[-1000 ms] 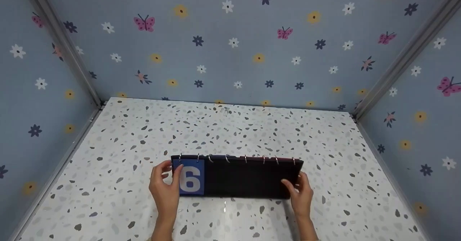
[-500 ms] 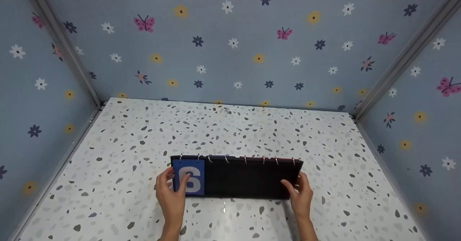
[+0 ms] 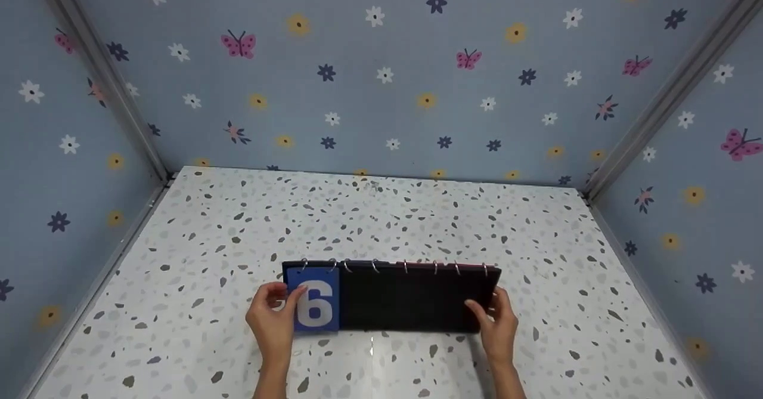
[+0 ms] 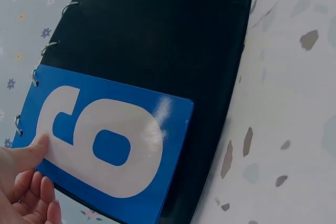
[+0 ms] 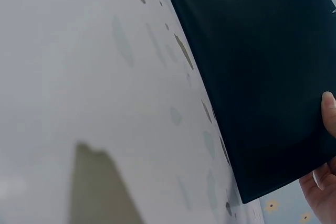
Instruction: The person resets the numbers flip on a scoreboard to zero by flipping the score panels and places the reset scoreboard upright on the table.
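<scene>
A black flip scoreboard stands tilted on the table, metal rings along its top edge. From the rings at its left end hangs a blue number card with a white 6. My left hand pinches the card's left edge. In the left wrist view its thumb lies on the front of the blue card, its fingers behind. My right hand grips the board's right edge, thumb in front. The right wrist view shows the plain black board and part of that hand. The board's back is hidden.
The white speckled table surrounds the scoreboard. Blue panels with flowers and butterflies close off the back and both sides, joined by metal posts at the corners.
My left hand first slid right and down over the card, then moved back left with its edge pinched. The card and its rings shifted slightly right, the card hanging lower. The right hand has stayed.
</scene>
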Motion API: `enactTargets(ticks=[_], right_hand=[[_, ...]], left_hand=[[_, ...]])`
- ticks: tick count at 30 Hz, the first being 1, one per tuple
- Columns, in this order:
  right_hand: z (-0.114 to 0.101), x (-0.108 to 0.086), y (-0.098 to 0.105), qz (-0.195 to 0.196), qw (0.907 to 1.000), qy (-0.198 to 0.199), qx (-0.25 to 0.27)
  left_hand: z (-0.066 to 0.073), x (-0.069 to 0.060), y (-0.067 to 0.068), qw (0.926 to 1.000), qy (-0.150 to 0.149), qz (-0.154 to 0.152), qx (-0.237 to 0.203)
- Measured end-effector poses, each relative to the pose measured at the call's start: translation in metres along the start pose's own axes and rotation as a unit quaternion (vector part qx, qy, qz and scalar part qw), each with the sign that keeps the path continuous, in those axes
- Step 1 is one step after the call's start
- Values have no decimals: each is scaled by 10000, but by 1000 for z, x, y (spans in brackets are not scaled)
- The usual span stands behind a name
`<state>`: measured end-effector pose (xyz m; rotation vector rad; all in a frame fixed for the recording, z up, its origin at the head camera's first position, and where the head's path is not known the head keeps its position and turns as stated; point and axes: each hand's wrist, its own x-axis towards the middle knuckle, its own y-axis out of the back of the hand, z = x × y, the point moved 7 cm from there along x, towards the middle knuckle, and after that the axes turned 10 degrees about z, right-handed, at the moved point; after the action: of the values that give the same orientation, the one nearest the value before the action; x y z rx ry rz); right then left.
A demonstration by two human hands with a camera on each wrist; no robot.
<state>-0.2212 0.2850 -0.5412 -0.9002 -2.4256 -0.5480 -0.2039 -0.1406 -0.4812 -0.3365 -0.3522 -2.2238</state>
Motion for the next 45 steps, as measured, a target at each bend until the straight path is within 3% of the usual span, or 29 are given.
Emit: enactTargets(ticks=[4,14,19,25,29,31,34,39,45], right_hand=[[18,-1,-2,54,9999,77,-62],[16,-1,-2,73,9999,127,-62],[2,0,0,42,9997,219,76],[-29,2,5,-42,9995,51,293],[-11,0,2,-33,9998,156,132],[3,-1,0,-2,9998,167,83],[19,-1,-2,42,9997,222,-14],[27,-1,-3,44,9996,259,-60],[23,-1,-3,11,10000,2,-23]], left_hand=[[-1,3,0,10000,-39,-26,-31],[-1,4,0,9998,-167,-102,-8],[2,4,1,9995,-299,-78,-19],[10,3,7,9979,-578,14,294],[17,-1,10,9961,-737,-9,477],[16,-2,10,9945,-775,-59,705],[12,-3,9,9944,-782,-241,673],[23,-1,12,9951,-648,-710,214],[27,6,16,9905,-64,-1162,-729]])
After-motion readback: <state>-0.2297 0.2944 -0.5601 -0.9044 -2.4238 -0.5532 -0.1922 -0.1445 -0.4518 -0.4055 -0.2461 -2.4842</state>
